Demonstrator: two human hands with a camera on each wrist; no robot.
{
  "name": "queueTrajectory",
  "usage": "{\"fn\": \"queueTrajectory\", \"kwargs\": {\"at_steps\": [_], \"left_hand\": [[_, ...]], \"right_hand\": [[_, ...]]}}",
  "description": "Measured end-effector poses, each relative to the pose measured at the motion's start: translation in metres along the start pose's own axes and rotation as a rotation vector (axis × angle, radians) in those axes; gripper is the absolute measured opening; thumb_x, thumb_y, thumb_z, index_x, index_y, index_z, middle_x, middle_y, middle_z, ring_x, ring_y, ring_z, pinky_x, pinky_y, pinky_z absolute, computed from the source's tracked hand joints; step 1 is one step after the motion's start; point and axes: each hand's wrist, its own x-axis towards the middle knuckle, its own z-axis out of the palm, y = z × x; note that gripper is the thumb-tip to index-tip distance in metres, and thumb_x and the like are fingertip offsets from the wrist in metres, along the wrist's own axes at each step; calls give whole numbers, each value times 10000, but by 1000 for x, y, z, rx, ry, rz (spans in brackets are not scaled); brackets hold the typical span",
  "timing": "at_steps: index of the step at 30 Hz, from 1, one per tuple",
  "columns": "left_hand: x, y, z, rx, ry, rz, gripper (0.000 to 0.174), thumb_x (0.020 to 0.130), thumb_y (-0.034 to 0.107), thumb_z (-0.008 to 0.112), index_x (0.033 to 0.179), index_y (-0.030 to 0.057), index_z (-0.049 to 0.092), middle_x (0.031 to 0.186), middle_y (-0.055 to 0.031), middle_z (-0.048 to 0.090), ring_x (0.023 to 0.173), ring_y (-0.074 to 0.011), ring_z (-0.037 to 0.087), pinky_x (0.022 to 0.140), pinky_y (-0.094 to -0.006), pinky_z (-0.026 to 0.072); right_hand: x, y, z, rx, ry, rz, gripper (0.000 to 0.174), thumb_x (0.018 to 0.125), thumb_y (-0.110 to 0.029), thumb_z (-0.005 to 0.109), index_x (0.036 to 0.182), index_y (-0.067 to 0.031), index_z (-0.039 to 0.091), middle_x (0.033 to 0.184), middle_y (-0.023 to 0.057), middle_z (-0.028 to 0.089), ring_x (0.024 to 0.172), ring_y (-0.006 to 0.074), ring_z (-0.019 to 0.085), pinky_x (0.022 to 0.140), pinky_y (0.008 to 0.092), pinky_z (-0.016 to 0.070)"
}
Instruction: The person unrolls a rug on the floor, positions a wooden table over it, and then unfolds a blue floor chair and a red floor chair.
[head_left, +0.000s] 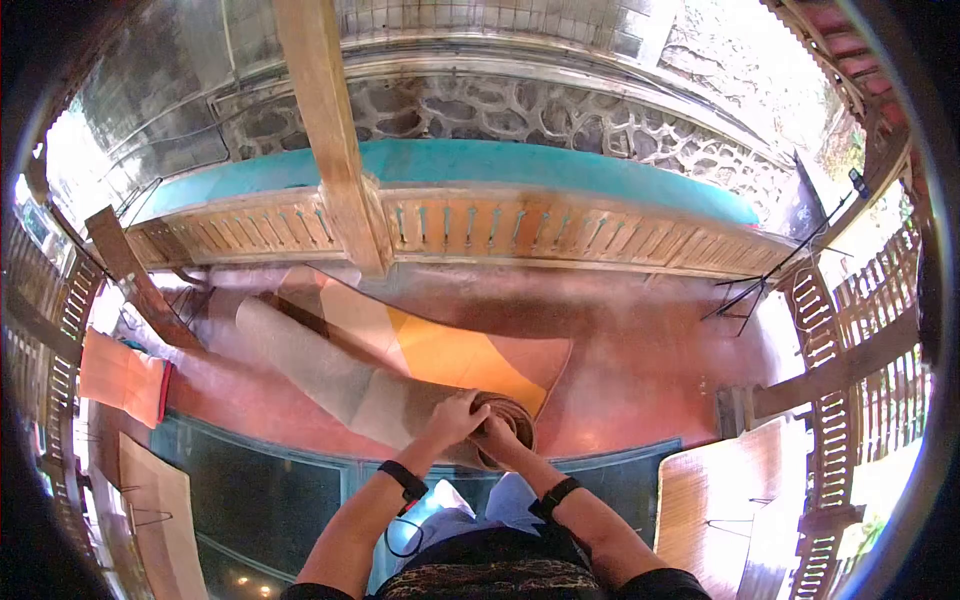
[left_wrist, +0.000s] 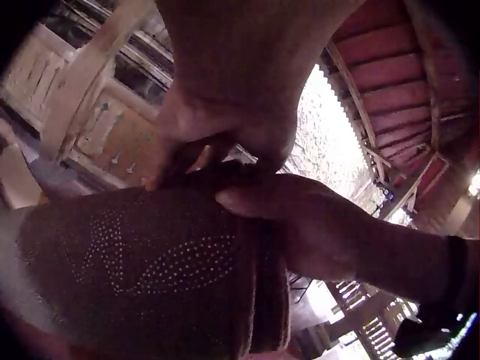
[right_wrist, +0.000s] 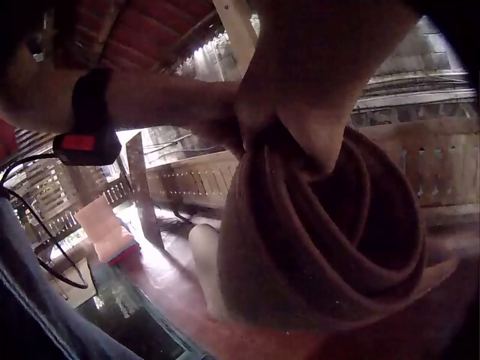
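Note:
A long rug [head_left: 335, 385], partly rolled up, lies slantwise across the floor in the head view. Its outer side is grey-brown, and white dots show on it in the left wrist view. The unrolled part [head_left: 455, 350] has orange, beige and brown patches. My left hand [head_left: 458, 415] grips the top of the roll near its right end. Close beside it, my right hand [head_left: 495, 432] holds the edge at the end of the roll, thumb lying on top in the left wrist view. Spiral layers [right_wrist: 352, 217] of the roll's end show in the right wrist view.
Behind the rug stand a low wooden railing [head_left: 480, 228] and a wooden post [head_left: 335, 130]. At the left is an orange folded cushion [head_left: 122, 375]. A black tripod [head_left: 745, 300] stands at the right. Blue-framed dark panels [head_left: 260, 490] lie near my legs.

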Motion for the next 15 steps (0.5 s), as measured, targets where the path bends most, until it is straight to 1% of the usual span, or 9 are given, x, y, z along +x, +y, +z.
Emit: {"fn": "queueTrajectory", "kwargs": {"at_steps": [1,2,5,6,9,11,12,15], "left_hand": [[-3,10,-15,27,-70,-58,589,761,504,481,1126,41,487,1060,-263,526,963,-401,518,833,-448,417],[-10,19,-26,28,-31,-79,521,746,454,504,1045,30,547,981,-235,572,928,-384,543,829,-441,422],[-17,12,-30,111,-83,-130,506,720,430,536,1015,20,559,973,-232,575,913,-386,547,817,-444,426],[-19,8,-26,152,-67,-108,423,704,358,557,933,4,585,898,-231,588,876,-376,560,797,-438,438],[-22,-33,6,202,3,-79,338,696,288,545,858,-5,595,827,-222,593,812,-371,573,761,-447,447],[-40,-64,19,210,90,25,286,699,243,526,826,-3,597,791,-217,591,780,-374,571,739,-453,449],[-47,-76,21,214,137,80,262,700,221,516,810,-2,599,773,-214,591,763,-375,570,729,-456,449],[-84,-85,3,202,132,89,221,709,189,506,808,14,597,780,-209,592,751,-376,565,715,-460,445]], "right_hand": [[-1,-6,2,86,17,-6,354,749,-148,605,1044,10,488,981,185,570,925,323,550,775,392,427],[0,-13,5,54,-72,20,386,738,-133,617,1068,12,479,984,174,573,954,289,547,794,368,426],[-17,-23,16,-107,-25,15,361,758,-118,593,1068,25,475,995,156,574,949,262,547,814,351,421],[-21,-25,21,-96,-73,4,338,762,-95,582,1066,18,486,965,99,578,939,210,538,826,327,415],[-31,18,69,228,-310,-83,382,794,-115,508,1145,-2,409,1073,129,538,1029,280,482,879,348,381],[-48,-5,63,381,-490,-22,326,807,-67,470,1125,-5,434,1113,101,509,1059,224,452,904,324,369],[-56,-25,53,455,-577,6,303,814,-42,450,1114,-7,446,1133,87,495,1074,196,437,916,312,364],[-72,0,52,474,-399,-134,354,778,10,479,1119,-69,531,865,66,574,832,140,532,723,266,442]]}}
